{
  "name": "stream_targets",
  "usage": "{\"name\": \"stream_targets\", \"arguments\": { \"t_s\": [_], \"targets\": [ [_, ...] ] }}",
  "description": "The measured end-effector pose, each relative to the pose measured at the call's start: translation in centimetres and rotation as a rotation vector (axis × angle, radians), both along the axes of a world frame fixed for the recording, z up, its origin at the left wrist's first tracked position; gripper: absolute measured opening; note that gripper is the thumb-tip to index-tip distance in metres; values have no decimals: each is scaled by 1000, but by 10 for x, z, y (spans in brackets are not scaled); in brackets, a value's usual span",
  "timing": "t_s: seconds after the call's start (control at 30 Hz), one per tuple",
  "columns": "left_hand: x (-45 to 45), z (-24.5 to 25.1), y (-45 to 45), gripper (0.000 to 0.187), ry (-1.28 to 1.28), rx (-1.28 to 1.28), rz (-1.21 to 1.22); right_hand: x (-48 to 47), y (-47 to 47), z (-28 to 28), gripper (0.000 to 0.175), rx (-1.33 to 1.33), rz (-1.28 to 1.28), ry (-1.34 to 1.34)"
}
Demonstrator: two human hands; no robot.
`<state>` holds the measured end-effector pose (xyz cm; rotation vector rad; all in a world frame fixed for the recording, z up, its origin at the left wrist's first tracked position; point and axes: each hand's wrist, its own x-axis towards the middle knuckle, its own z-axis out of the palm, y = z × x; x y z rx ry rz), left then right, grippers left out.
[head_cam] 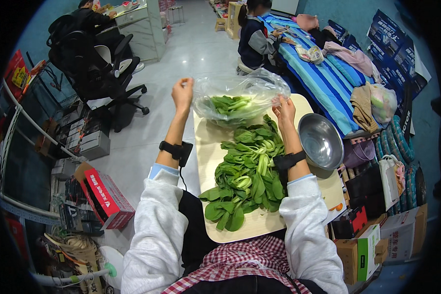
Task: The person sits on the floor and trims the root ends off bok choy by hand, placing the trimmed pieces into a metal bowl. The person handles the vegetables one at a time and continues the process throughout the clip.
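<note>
Both hands stretch a clear plastic bag (242, 86) over the far side of a pale wooden-topped table (207, 147). My left hand (182, 94) pinches the bag's left edge, and my right hand (285, 111) grips its right edge. Some leafy greens (229, 105) show through the film in the bag. Between my forearms lies a heap of bok choy (250, 165), its leaves spread towards the near edge. A stainless steel bowl (320, 141) stands right of my right wrist, with nothing visible in it.
A bed with a blue striped sheet (316, 81) runs along the right, a seated person (255, 44) beside it. Another person (90, 22) sits at a desk behind a black office chair (84, 62). A red cardboard box (106, 198) lies left; cartons (367, 250) stand lower right.
</note>
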<state>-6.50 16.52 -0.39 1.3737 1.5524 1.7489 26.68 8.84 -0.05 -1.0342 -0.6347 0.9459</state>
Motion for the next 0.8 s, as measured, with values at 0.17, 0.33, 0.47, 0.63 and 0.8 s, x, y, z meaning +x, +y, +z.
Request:
{"name": "stream_targets", "arguments": {
  "t_s": [0.17,0.33,0.47,0.63,0.8],
  "targets": [
    [-3,12,-16,29,124,-156,-46,4,0,-1,19,-146,181,36],
    [4,45,-34,26,48,306,49,10,-2,-8,17,-46,69,49],
    [24,52,-69,41,757,-198,133,14,-18,-2,38,-297,180,-103],
    [72,36,-102,37,1202,521,-44,11,-44,27,87,-336,59,-342],
    [84,37,-118,22,1652,-12,-411,14,-103,46,60,-131,134,-780]
  ]
}}
